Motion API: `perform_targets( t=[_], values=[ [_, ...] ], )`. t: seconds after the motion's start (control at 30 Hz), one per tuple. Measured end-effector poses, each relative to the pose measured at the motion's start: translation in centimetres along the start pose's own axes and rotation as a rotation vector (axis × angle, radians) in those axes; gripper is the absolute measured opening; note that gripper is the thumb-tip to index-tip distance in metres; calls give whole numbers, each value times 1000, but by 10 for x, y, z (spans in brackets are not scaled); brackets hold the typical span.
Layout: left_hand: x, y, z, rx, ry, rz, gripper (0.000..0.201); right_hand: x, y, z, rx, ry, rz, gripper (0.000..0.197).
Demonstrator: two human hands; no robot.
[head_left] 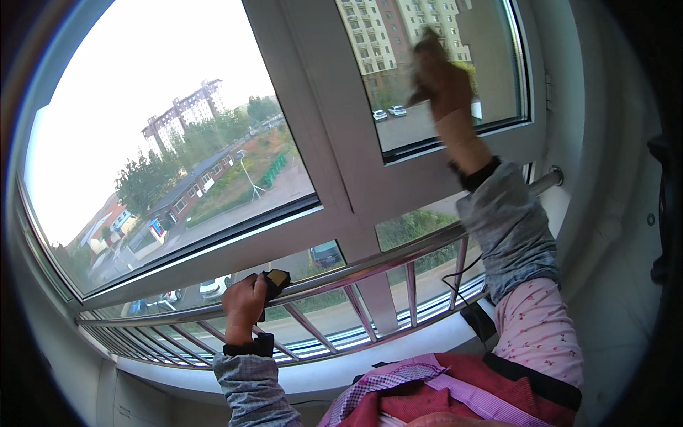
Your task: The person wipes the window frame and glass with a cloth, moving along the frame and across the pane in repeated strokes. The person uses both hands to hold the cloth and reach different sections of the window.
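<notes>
My left hand (245, 302) is closed around the top bar of a shiny metal railing (334, 278). A small black object with a yellowish patch (277, 280) sits against its fingers; its kind is unclear. My right hand (446, 82) is raised in front of the right window pane (498, 67), smeared by motion. Something dark greyish-brown (430, 43) shows at its fingertips, too blurred to name, and whether the hand touches the glass is unclear. Black bands circle both wrists below grey sleeves.
A large left window pane (206, 171) and grey-white frame (306, 107) stand behind the railing. Below lies a white sill (299, 366), with a dark device (478, 320) and black cable at its right. A dark object (663, 213) is at the right wall. Buildings and cars show outside.
</notes>
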State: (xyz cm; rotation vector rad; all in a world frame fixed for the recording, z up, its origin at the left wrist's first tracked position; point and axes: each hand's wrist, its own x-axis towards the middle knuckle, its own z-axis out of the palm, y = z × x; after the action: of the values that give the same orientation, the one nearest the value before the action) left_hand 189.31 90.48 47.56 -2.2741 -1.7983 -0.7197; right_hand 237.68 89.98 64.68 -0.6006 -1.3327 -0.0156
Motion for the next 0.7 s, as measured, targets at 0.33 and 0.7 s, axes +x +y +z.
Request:
perform_targets(
  t=[0.33,0.7],
  values=[
    [-3,-19,22,-28,272,230,44,-52,-19,-57,-1095,-82,-680,48],
    [-6,-13,20,-38,302,222,42,-6,51,-137,-1186,461,-259,36]
  ],
)
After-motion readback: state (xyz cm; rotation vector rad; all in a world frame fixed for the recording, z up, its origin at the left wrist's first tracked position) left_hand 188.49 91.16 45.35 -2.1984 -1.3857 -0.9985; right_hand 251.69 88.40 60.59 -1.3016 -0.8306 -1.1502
